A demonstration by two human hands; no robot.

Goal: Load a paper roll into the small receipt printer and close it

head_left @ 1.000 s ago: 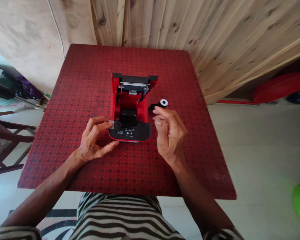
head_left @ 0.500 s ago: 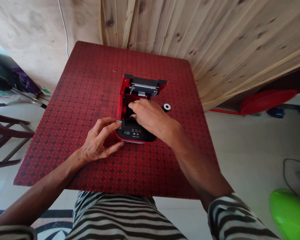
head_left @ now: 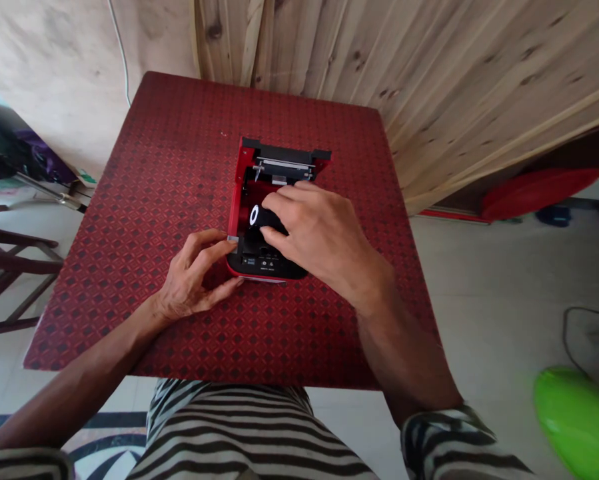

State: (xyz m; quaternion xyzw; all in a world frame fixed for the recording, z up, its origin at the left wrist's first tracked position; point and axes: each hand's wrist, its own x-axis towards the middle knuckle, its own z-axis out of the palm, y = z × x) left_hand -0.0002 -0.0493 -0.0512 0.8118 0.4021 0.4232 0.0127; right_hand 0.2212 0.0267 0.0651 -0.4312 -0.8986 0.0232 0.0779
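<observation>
A red and black printer (head_left: 244, 263) stands on the table with its lid (head_left: 284, 159) raised and its inside exposed. At its front left corner, my left hand (head_left: 194, 277) grips the body, fingers on top and thumb against the lower front edge. Above the open bay, my right hand (head_left: 324, 223) pinches a black roll (head_left: 266, 217) with a white ring-shaped end facing left. The roll is tilted, and its right part is hidden under my fingers. My right hand also covers the printer's right side.
A red patterned cloth covers the table (head_left: 179, 167), which stands against a wooden plank wall (head_left: 329, 53). At the left is a wooden chair (head_left: 14, 267). A green rounded object (head_left: 569, 420) and a red round object (head_left: 534, 190) are off to the right.
My right hand has risen slightly from inside the printer, and a black roll now shows in its fingers. The white-ended roll seen right of the printer is no longer visible. My left hand stays put.
</observation>
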